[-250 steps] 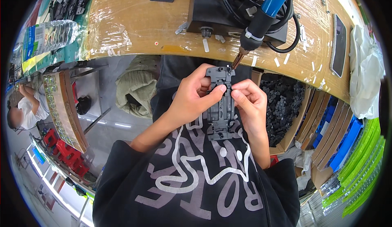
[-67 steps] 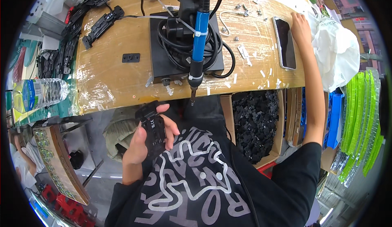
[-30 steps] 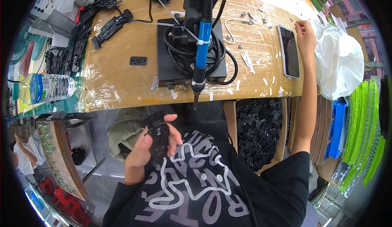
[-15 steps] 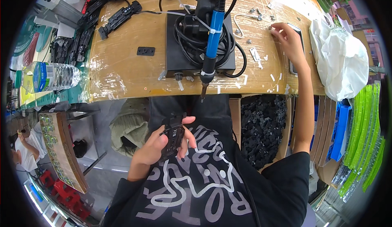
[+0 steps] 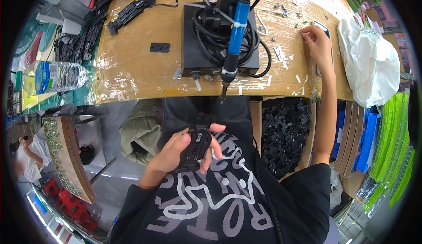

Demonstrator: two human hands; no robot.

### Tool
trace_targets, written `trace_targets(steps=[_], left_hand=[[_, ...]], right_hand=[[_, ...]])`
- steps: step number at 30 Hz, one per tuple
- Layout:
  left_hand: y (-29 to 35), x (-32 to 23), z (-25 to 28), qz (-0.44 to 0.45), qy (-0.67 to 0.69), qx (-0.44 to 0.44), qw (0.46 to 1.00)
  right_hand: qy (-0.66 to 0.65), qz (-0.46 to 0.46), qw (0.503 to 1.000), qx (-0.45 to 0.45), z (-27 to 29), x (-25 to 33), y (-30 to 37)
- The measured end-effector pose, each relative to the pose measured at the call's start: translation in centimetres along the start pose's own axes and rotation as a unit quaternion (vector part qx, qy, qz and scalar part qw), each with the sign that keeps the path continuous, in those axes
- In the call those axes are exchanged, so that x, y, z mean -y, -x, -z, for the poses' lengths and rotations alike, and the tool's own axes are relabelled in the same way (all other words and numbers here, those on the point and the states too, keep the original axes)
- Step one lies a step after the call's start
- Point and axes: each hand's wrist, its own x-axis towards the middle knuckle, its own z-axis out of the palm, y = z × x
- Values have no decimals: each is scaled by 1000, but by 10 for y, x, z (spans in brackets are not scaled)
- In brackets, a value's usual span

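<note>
My left hand (image 5: 182, 149) grips a long black plastic part (image 5: 197, 145) over my lap, below the workbench edge. My right hand (image 5: 317, 42) is stretched out onto the wooden workbench (image 5: 136, 75) at the right, fingertips pinched near small screws (image 5: 281, 11), beside a dark phone (image 5: 326, 31). Whether a screw is between the fingers is too small to tell. A blue-handled electric screwdriver (image 5: 234, 37) hangs tip down over the bench's front edge, above the black part.
A black box with coiled cable (image 5: 206, 46) sits mid-bench. More black parts (image 5: 127, 7) lie at the back left; a water bottle (image 5: 52, 77) at far left. A bin of black pieces (image 5: 285, 134) stands under the bench, a white bag (image 5: 373, 64) at right. Another person (image 5: 24, 165) is at lower left.
My right hand left the black part and reached to the right side of the bench among the screws. My left hand lowered the part to my lap and keeps holding it.
</note>
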Motion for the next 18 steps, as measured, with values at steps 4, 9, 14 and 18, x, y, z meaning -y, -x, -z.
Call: trace_targets(steps=[4, 9, 14, 18], left_hand=[[-6, 3, -4, -10, 46, 3, 999], [-11, 6, -7, 18, 64, 36, 997], [-18, 7, -8, 64, 32, 40, 997], [-24, 12, -11, 102, -18, 31, 994]], right_hand=[[-27, -22, 999, -42, -3, 9, 7], [-200, -55, 976, -69, 17, 54, 46], [-394, -5, 918, 39, 13, 111, 102], [-452, 51, 877, 156, -4, 135, 122]])
